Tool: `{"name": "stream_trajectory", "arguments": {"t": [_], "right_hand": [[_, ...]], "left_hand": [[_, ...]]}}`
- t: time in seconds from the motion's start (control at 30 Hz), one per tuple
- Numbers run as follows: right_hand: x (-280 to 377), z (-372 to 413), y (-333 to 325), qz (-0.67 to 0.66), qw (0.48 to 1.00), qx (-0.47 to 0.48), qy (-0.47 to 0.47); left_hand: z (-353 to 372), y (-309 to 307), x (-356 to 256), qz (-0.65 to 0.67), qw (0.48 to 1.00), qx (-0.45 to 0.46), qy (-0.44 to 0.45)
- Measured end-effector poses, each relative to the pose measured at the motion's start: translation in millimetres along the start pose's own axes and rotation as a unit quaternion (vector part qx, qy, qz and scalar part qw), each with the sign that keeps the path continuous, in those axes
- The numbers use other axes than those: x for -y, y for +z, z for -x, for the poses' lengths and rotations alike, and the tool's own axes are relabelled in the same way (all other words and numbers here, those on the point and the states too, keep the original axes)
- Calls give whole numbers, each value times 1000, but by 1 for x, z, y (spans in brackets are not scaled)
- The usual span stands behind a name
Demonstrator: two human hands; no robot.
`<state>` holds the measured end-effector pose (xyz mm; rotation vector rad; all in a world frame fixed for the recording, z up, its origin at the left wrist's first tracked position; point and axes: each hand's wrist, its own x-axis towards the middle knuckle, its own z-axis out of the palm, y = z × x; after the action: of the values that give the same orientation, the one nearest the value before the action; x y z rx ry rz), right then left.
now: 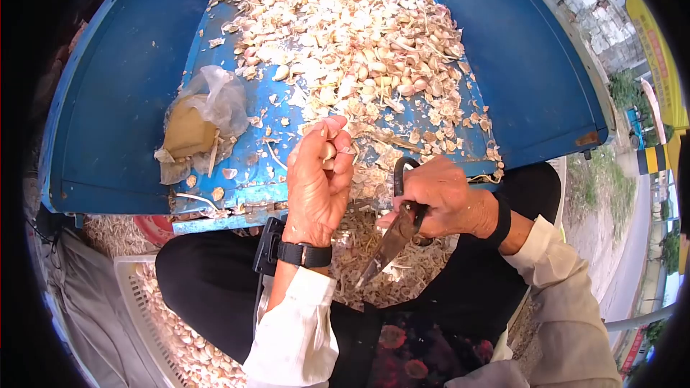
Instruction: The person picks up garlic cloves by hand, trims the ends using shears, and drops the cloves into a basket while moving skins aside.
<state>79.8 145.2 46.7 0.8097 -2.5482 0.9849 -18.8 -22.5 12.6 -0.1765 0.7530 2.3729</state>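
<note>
My left hand (pixel 320 176) is raised with its palm toward me, fingers curled around a garlic clove (pixel 328 152). In my right hand (pixel 438 197) is a pair of scissors (pixel 392 246), their dark worn blades pointing down and toward me. One black handle loop stands up above my fingers. Beyond both hands, a heap of garlic cloves (pixel 370 72) and loose papery skins covers the blue metal tray (pixel 266 104).
A clear plastic bag with a tan block (pixel 188 128) lies on the tray's left. A white crate (pixel 133 294) of garlic cloves stands at my lower left. Garlic skins (pixel 410 269) lie between my legs. The tray's blue side walls (pixel 517 50) slope up on both sides.
</note>
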Motion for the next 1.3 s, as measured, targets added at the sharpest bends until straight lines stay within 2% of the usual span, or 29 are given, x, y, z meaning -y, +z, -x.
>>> {"name": "stream_trajectory", "arguments": {"t": [0.07, 0.13, 0.2, 0.3, 0.4, 0.43, 0.5, 0.53, 0.6, 0.67, 0.7, 0.8, 0.83, 0.87, 0.93, 1.03, 1.13, 1.3], "right_hand": [[-1, -9, -20, 66, 990, -41, 116], [-18, -27, -37, 70, 947, -85, 301], [-65, -28, -50, 117, 930, -84, 337], [-114, -28, -44, 201, 935, -37, 288], [-133, -31, -30, 269, 924, 4, 272], [-135, -31, -29, 205, 933, -8, 295], [-115, -36, -34, 163, 939, -11, 302], [-100, -40, -37, 125, 944, -15, 305], [-66, -48, -40, 112, 952, -3, 286], [-42, -55, -39, 48, 980, 48, 189], [-37, -57, -36, 4, 982, 64, 180], [-33, -55, -38, 58, 980, 30, 189], [-28, -51, -41, 53, 971, -13, 235], [-23, -47, -45, 51, 972, -12, 229], [-10, -36, -53, 129, 943, 61, 299], [-9, -17, -46, 144, 947, 100, 267], [-8, -14, -42, 184, 947, 100, 242], [-9, -14, -42, 166, 944, 122, 258]], "left_hand": [[1, 2, 3, 16, 1000, -24, 2], [2, 1, 4, 25, 1000, 8, -14], [5, -1, 3, 25, 997, 56, -37], [5, 3, 9, 12, 998, 35, -55], [-3, -9, 17, -4, 996, 47, -72], [-1, -4, 16, -55, 995, 29, -78], [1, 10, 16, -152, 985, -5, -76], [1, 15, 17, -153, 985, -8, -77], [1, 22, 21, -237, 971, -9, -36], [-2, 15, 26, -242, 970, 10, -35], [-4, 9, 28, -244, 968, 37, -39], [0, 3, 22, -213, 974, 64, -38], [2, 3, 17, -160, 985, 64, -26], [5, 3, 14, -107, 992, 66, -15], [9, 2, 11, -96, 994, 56, -1], [12, 5, 12, -85, 993, 78, 13], [14, 5, 16, -103, 993, 55, 27], [13, -3, 11, -135, 984, 104, 53]]}}
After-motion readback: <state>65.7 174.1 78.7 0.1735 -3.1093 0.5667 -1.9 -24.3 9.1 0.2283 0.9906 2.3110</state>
